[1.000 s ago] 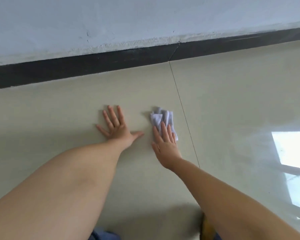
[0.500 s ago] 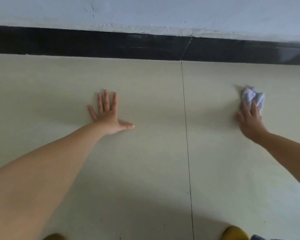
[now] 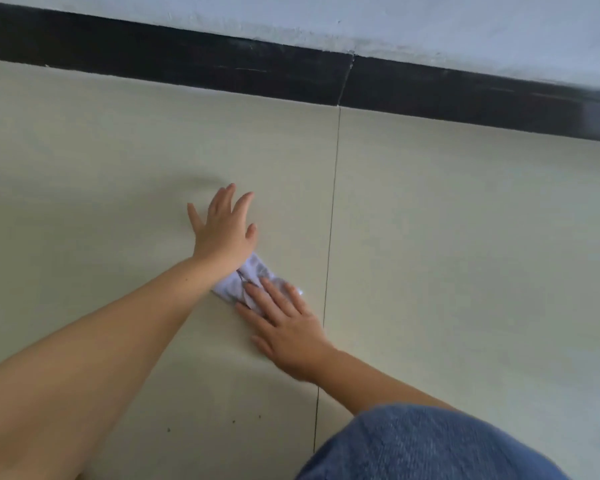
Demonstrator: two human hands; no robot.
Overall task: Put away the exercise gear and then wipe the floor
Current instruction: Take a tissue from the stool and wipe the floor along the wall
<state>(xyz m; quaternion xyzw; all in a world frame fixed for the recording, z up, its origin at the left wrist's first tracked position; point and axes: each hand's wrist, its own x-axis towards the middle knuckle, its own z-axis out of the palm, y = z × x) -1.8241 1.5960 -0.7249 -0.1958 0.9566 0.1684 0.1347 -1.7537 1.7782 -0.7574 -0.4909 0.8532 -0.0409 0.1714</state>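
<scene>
Half a second earlier the right hand (image 3: 291,336) had been working the cloth (image 3: 253,280) well out to the right of the tile joint (image 3: 331,237); it had since swept back across the joint and lay on the left tile, close behind the left hand (image 3: 224,233). The right fingers (image 3: 274,299) were straight and pressed flat on the small pale cloth, pinning it to the floor (image 3: 465,254) without curling round it. The cloth lay crumpled on the floor just left of the joint, its far end tucked under the heel of the left hand. The left hand was spread with its fingers extended, holding nothing; whether its palm bore on the tile could not be told. It had shifted little against the joint. In my judgement this was a return stroke in the wiping stage, and no exercise gear was in view, which suggested the first part of the task was finished. A black skirting board (image 3: 187,60) ran along the foot of the pale wall (image 3: 430,22) beyond the hands. A knee in blue denim (image 3: 430,445) occupied the lower right. A few dark specks (image 3: 234,421) remained on the near tile, apparently not yet wiped. The left wrist stood directly in the path of any further leftward stroke.
</scene>
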